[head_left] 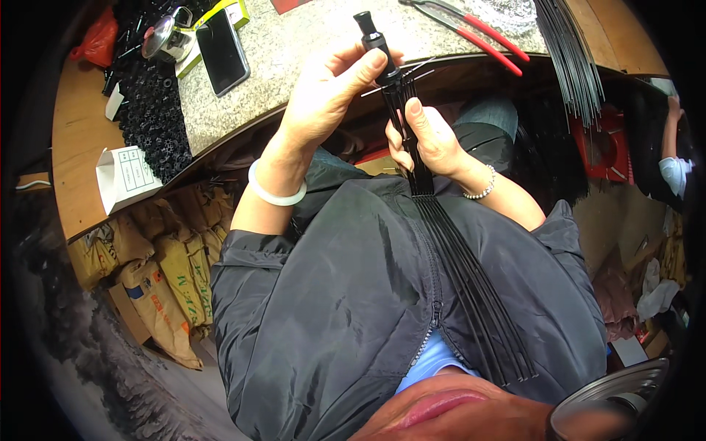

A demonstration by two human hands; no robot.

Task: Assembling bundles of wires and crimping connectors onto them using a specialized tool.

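Note:
Between my two hands I hold what looks like a folding umbrella frame (373,38), black, its knobbed end pointing up and away over the table's near edge. My left hand (331,88) is closed around its upper tube, thumb along the side. Lower down, my right hand (432,140) grips the bundled ribs with thumb and fingers. Several long thin black ribs (471,283) run down from there across the front of my dark jacket. A few thin metal rib ends stick out sideways just below my left hand.
On the speckled table (272,73) are a phone (222,53), red-handled pliers (478,37), a metal pot (169,38), a heap of small black parts (151,110) and a white box (126,176). A bundle of black rods (570,66) overhangs the right edge. Sacks (158,301) stand left; another person's arm (671,140) shows right.

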